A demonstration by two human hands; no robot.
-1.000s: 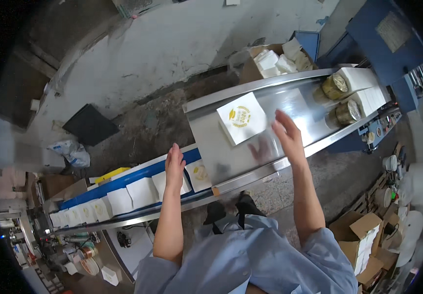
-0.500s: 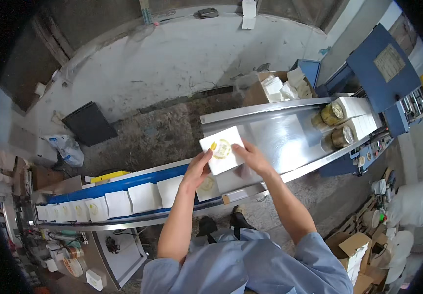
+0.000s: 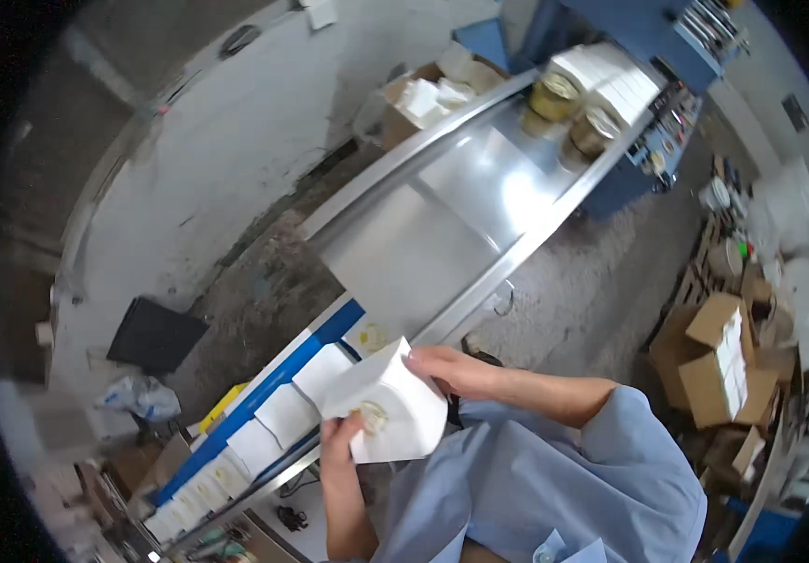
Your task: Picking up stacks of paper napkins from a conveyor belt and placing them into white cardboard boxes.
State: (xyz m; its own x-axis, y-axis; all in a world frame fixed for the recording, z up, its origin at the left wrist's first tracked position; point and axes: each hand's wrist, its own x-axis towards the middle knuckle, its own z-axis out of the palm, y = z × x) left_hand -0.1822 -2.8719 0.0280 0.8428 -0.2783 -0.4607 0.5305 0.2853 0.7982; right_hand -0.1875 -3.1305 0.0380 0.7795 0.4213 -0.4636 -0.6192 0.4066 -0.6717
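A thick stack of white paper napkins (image 3: 402,413) with a yellow-green print is held between my two hands, tilted and bowed, close to my body. My left hand (image 3: 340,443) grips its lower left side, thumb over the printed face. On its upper right edge my right hand (image 3: 456,371) is closed, fingers partly hidden. Just beyond lies a blue conveyor belt (image 3: 341,321) carrying a row of napkin stacks (image 3: 285,415), several with the same print. One printed stack (image 3: 365,334) lies by the end of the metal table (image 3: 395,244).
At the table's far end two round, jar-like weights (image 3: 554,97) (image 3: 594,131) stand against a row of white napkins (image 3: 627,84), near a blue machine (image 3: 601,192). A carton of white paper (image 3: 432,101) stands behind the table; an open carton (image 3: 718,361) sits at right.
The napkin stack has come from over the table's end toward my body, and has gone from flat to tilted and bowed. Both hands still hold it. The whole view has turned.
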